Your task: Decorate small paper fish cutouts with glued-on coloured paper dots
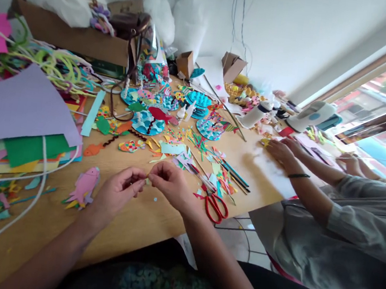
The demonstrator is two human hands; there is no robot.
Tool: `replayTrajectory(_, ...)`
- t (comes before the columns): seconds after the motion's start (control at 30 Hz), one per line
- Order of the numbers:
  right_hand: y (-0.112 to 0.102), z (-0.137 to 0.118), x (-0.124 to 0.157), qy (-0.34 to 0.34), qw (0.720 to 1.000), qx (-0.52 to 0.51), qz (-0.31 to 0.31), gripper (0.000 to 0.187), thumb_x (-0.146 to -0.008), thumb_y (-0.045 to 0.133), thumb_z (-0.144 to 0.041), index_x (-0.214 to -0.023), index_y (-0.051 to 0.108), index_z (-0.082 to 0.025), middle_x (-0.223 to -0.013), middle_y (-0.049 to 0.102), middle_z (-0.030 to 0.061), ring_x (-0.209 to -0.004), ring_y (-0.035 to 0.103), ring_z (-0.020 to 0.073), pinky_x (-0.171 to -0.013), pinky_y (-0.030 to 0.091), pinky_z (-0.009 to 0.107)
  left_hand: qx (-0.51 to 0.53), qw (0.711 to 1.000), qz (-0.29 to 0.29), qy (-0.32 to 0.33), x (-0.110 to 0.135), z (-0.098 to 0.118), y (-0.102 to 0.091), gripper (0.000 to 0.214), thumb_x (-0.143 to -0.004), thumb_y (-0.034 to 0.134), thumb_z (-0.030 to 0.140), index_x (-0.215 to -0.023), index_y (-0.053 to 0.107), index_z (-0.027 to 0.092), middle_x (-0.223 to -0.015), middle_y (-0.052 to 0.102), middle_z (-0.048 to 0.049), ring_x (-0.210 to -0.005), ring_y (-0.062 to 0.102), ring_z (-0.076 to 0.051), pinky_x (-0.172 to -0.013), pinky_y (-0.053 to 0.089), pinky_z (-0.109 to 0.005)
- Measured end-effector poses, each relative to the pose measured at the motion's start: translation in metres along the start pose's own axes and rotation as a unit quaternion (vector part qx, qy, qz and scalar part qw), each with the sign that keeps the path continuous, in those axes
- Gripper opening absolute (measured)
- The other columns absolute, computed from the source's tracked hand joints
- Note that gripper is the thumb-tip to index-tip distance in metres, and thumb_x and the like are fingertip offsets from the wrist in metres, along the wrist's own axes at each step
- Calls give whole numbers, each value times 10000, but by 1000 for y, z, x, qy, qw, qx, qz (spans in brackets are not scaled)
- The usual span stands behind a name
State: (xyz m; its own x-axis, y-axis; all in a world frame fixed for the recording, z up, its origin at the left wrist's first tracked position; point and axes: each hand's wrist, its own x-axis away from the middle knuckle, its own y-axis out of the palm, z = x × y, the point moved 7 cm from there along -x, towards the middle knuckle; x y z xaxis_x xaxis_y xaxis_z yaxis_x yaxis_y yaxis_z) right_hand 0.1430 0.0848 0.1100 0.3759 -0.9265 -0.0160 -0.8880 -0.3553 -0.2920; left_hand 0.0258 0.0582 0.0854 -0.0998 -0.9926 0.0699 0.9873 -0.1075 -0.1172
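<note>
Because it is so small, one pale piece (pixel 147 180) seems to get a pinch from both sides

Although its shape and material are too small to make out, the pale piece is apparently just above the table (pixel 155 224), where the left hand (pixel 122 187) and right hand (pixel 170 184) meet. Each hand looks nearly closed, thumb and forefinger drawn together on the piece, the other fingers curled; the double pinch probably keeps so slight a thing steady and in sight. The red-handled scissors (pixel 216 208) lie near the right forearm, handles toward the person, presumably within easy reach. A pink paper fish (pixel 86 183) lies near the left wrist, perhaps put there to stay apart from the cuttings beyond the hands. Farther back, white squeeze bottles (pixel 190 111) stand upright among blue-patterned discs (pixel 142 125), likely grouped for convenience. At the far right is a co-worker's hand (pixel 279 151), well apart.
</note>
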Motion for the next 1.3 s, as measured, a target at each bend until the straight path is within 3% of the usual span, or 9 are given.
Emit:
replayTrajectory(0.5, 14, 7, 14, 19, 1000, -3, -3, 60, -751, 530, -215, -718, 519, -166, -592, 508, -40, -542, 482, 81, -494, 338, 197, -11, 1000, 5, 0, 8, -13, -4, 193, -706, 524, 364, -715, 570, 177, -561, 489, 46, -525, 460, -93, -491, 386, -210)
replayTrajectory(0.73, 11, -11, 16, -68, 976, 206, 18, 57, -750, 538, -130, -762, 584, -161, -686, 553, -15, -612, 482, 77, -579, 358, 190, -66, 998, 3, 5, 6, -20, -8, 186, -705, 516, 358, -726, 567, 180, -557, 475, 45, -528, 451, -105, -481, 364, -218)
replayTrajectory(1.07, 22, -10, 14, -64, 959, 276, -32, 92, -780, 520, -117, -738, 596, -147, -670, 561, 0, -605, 477, 86, -569, 342, 190, -103, 994, -22, 12, 6, -26, -4, 192, -727, 483, 362, -712, 560, 187, -553, 480, 43, -523, 459, -114, -477, 361, -225)
replayTrajectory(1.17, 22, -5, 13, -60, 956, 284, -37, 95, -786, 518, -114, -748, 598, -147, -694, 578, 7, -634, 492, 93, -589, 348, 193, -144, 989, -20, 15, 7, -23, -9, 217, -741, 463, 370, -753, 578, 186, -602, 554, 19, -546, 508, -130, -510, 403, -244)
replayTrajectory(1.3, 23, 10, 7, -50, 953, 297, -33, 97, -802, 512, -119, -773, 601, -146, -750, 596, 18, -682, 512, 101, -633, 363, 199, -287, 953, 56, 83, 8, -15, -30, 219, -773, 435, 322, -831, 607, 200, -810, 663, -41, -731, 592, -183, -692, 456, -314)
